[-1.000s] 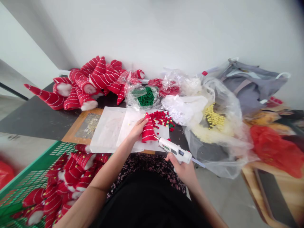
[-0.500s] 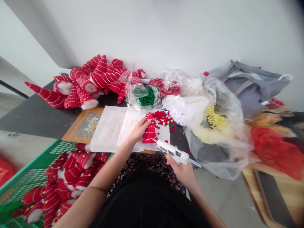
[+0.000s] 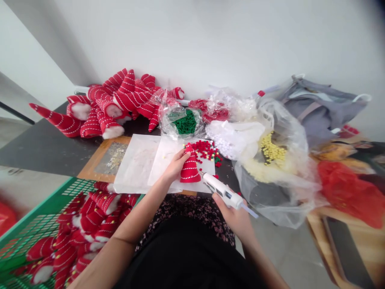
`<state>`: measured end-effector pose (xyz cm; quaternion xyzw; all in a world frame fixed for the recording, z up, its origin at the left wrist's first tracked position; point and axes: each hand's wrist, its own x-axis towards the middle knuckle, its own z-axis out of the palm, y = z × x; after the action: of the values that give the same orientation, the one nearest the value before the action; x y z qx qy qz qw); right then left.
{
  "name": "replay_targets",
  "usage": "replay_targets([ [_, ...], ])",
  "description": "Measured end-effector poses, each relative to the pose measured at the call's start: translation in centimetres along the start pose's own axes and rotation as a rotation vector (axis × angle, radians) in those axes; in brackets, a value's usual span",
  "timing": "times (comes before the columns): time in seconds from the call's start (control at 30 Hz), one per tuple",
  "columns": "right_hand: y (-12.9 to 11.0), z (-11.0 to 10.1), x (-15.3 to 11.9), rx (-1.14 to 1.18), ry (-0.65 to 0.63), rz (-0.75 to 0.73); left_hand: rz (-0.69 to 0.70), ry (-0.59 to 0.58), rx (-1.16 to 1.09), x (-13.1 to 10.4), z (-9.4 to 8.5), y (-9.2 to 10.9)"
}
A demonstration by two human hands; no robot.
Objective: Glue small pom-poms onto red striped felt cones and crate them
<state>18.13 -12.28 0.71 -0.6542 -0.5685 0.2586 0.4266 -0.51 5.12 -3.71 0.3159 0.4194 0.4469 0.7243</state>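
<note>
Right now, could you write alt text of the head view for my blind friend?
A person's left hand holds a red striped cone on white paper, while the right hand grips a white glue gun, its nozzle near the cone's lower edge. Mostly red pompoms lie alongside; a green crate holds similar pieces.

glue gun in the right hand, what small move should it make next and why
I'd probably ease the glue gun left until its nozzle meets the red striped cone: it points at the lower right edge, seemingly just short, while the left hand holds the cone near its tip.
</note>
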Motion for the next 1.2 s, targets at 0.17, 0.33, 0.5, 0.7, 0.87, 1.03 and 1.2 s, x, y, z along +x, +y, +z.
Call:
replay_targets([
  [0.17,-0.9,0.7,1.2,0.082,-0.057,-0.027,0.065,-0.06,0.049,0.0,0.0,-0.4],
  [0.33,-0.6,1.0,1.3,0.063,-0.078,-0.048,0.122,-0.086,0.105,-0.2,-0.1,-0.4],
  [0.5,0.0,0.8,1.0,0.005,-0.09,-0.056,0.128,-0.084,0.098,-0.4,-0.1,-0.3],
  [0.7,0.6,-0.3,0.7,-0.123,-0.074,-0.036,0.038,-0.058,-0.017,-0.4,-0.3,0.0],
  [0.87,1.4,0.1,1.3,0.093,-0.052,0.056,-0.013,-0.062,-0.1,-0.5,-0.7,-0.1],
  [1.03,1.4,0.5,1.9,0.179,-0.134,0.135,-0.013,-0.079,-0.124,-0.7,-1.0,-0.3],
  [1.2,2.0,0.6,1.9,0.201,-0.228,0.178,-0.012,-0.094,-0.123,-0.8,-1.2,-0.3],
])
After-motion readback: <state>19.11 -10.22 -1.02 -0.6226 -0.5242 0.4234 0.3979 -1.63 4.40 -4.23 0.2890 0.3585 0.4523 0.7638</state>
